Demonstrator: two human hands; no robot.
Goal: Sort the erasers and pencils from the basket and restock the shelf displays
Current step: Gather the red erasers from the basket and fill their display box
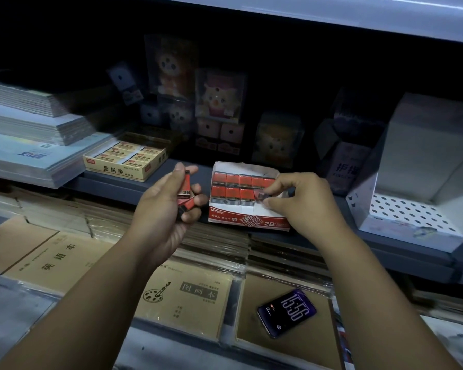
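Now R hand (300, 201) pinches one eraser (263, 196) over box (247, 220); L hand (166, 206) fingers (200, 200) cup spare erasers (187, 194) loosely, so some may drop.

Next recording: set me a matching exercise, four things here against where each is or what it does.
1 left hand
2 right hand
3 phone
4 yellow box

A lying on the notebooks
B on the shelf, left of the red box
C holding loose red erasers
D pinching an eraser in the red box

Pairs: 1-C, 2-D, 3-A, 4-B
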